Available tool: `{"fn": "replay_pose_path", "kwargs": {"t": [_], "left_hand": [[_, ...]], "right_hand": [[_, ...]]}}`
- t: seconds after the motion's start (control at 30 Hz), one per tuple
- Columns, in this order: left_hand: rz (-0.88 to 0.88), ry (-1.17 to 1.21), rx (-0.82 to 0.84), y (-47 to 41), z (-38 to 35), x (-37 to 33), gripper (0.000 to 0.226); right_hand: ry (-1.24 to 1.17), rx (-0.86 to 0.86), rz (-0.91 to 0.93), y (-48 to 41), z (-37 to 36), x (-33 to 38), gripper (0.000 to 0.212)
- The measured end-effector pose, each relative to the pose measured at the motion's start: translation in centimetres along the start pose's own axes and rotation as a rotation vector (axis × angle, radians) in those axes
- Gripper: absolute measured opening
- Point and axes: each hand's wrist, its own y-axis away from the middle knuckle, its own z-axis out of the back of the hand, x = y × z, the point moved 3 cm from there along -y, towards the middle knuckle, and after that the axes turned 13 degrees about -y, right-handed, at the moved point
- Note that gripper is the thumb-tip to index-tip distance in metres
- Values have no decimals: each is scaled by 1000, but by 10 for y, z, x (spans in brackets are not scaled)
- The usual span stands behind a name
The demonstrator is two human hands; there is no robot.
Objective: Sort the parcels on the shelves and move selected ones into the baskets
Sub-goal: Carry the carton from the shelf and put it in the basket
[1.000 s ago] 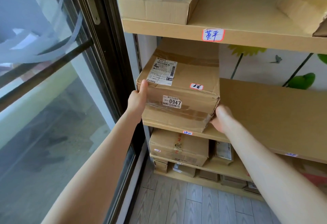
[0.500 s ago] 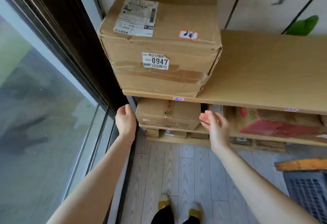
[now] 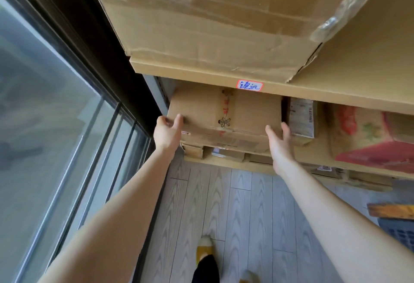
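Note:
A brown cardboard box (image 3: 224, 112) with red print down its middle sits at the left end of a lower shelf. My left hand (image 3: 168, 130) curls round its front left corner, thumb on top. At the box's front right corner my right hand (image 3: 279, 141) has straight fingers along the side and the thumb on the front. Above, a large taped parcel (image 3: 212, 25) rests on the shelf board (image 3: 324, 94), which carries a red-bordered handwritten label (image 3: 249, 85).
A thin parcel with a shipping label (image 3: 301, 117) and a red-printed carton (image 3: 369, 135) stand to the right on the same shelf. Small parcels (image 3: 226, 154) fill the bottom shelf. A sliding glass door (image 3: 44, 126) is close on the left. A dark basket (image 3: 398, 231) is at the lower right.
Both hands left the large 0947 parcel, dropped to the shelf below and reached forward onto the smaller box. My view tilted down and moved closer.

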Motion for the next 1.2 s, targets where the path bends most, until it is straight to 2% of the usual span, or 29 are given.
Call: {"fn": "replay_pose_path", "kwargs": {"t": [0.1, 0.33, 0.47, 0.57, 0.63, 0.7, 0.8, 0.87, 0.97, 1.03, 1.07, 1.13, 1.2], "left_hand": [[-59, -5, -47, 35, 7, 5, 32], [-151, 162, -216, 142, 42, 0, 27], [-215, 102, -281, 189, 60, -7, 29], [-392, -31, -396, 220, 67, -18, 35], [-450, -126, -415, 232, 65, -16, 40], [-466, -208, -393, 238, 60, -6, 42], [-499, -284, -415, 243, 53, 0, 45], [-527, -248, -447, 247, 54, -4, 44], [-515, -140, -457, 241, 60, -4, 37], [-401, -141, -436, 226, 65, 4, 37], [-290, -97, -369, 217, 68, 9, 51], [-63, 136, -189, 199, 72, 22, 78], [21, 291, -111, 190, 76, 33, 68]], "right_hand": [[-57, -20, -64, 11, 18, -12, 61], [-167, -8, -142, 65, 57, -37, 58], [-342, 46, -276, 95, 71, -57, 38], [-465, 136, -439, 110, 67, -74, 20], [-390, 199, -500, 115, 58, -85, 26], [-203, 229, -512, 116, 53, -93, 29], [65, 180, -462, 113, 55, -86, 22], [186, 136, -331, 111, 57, -68, 31], [37, 239, -106, 122, 40, -17, 49], [3, 378, 37, 140, 20, 20, 67], [28, 454, 96, 150, 9, 34, 75], [126, 569, 168, 168, -9, 47, 87], [180, 610, 191, 180, -17, 48, 87]]}}
